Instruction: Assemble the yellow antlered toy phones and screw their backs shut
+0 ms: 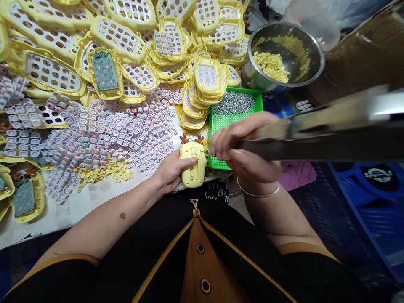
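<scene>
My left hand [172,170] is closed around a yellow toy phone shell [193,164] with brown antlers, held back side up at the table's front edge. My right hand [244,145] grips a long dark power screwdriver [315,134] that reaches in from the right. Its tip touches the upper right side of the shell. A thin bangle circles my right wrist.
A green tray [221,126] of small screws lies just behind my hands. A steel bowl [284,54] with yellow pieces stands at the back right. Heaps of yellow shells [126,38] and pale keypad mats [104,134] cover the table's left and back. Blue crates [372,202] sit at the right.
</scene>
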`<state>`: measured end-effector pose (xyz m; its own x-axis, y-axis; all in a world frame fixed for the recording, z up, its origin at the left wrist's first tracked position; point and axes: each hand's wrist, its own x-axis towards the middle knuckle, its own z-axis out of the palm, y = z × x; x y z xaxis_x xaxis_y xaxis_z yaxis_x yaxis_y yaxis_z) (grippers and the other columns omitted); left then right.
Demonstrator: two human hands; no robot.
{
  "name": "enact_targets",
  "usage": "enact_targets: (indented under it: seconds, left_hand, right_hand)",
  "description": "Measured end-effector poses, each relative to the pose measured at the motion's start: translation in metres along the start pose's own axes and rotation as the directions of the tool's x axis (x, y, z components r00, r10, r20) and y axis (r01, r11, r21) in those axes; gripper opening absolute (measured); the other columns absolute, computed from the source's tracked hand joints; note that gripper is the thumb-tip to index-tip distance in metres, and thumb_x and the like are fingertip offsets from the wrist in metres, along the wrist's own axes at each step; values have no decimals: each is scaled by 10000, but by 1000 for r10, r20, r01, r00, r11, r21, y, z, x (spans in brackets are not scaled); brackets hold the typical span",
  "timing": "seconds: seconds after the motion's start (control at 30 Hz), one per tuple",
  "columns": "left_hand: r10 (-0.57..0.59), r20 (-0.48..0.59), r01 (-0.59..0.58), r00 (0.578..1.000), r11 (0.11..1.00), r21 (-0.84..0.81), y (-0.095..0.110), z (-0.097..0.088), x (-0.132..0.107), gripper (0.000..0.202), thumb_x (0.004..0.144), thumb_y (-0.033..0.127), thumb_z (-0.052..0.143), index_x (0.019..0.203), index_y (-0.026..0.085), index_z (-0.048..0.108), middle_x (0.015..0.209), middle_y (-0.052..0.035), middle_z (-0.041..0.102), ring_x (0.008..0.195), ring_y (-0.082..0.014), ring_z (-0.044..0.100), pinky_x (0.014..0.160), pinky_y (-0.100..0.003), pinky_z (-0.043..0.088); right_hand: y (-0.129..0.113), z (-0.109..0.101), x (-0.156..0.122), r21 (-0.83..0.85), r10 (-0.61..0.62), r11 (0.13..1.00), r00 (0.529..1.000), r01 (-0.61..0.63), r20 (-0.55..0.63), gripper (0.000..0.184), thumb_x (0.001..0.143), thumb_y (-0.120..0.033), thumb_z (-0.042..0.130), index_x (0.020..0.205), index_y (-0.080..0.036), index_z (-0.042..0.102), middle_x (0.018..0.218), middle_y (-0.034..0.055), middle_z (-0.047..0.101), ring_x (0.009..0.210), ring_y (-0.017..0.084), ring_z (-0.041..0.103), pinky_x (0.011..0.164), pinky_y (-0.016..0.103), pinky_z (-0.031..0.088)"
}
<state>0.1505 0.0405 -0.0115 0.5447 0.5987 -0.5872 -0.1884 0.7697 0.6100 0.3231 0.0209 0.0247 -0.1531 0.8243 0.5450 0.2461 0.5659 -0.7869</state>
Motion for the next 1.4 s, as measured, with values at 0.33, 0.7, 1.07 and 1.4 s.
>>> enact_targets:
  seconds: [0.33,0.7,1.07,1.4]
  left_hand:
    - [-21,-26,22,999,1000,17,3,4,-1,431,690,120,754,1104,123,632,978,-123,752,853,-254,720,825,-398,550]
    - [-12,24,12,1000,1000,16,3,2,-1,457,705,146,764,1140,99,628,1030,-134,749,867,-237,712,848,-382,548]
    - [-68,40,66,997,997,33,-2,-1,-7,373,688,200,796,1026,118,661,921,-112,758,763,-209,703,787,-364,549]
    - [-49,13,48,999,998,35,-6,-1,-9,343,695,170,777,1020,141,672,873,-65,737,748,-180,677,746,-332,536]
  right_hand:
    - [39,-15,19,248,-2,958,867,145,-498,255,720,-479,805,897,-323,709,502,-89,475,362,95,460,358,259,391]
    - [52,-13,10,247,45,967,909,65,-415,255,774,-466,782,954,-310,689,546,-89,514,410,84,507,392,242,424]
    - [54,-9,10,191,4,978,906,84,-422,245,793,-476,759,953,-313,669,556,-84,527,409,98,499,399,266,423]
    - [-19,15,14,403,-53,886,913,230,-405,105,830,-323,694,929,-318,659,522,-86,470,400,115,496,420,279,477]
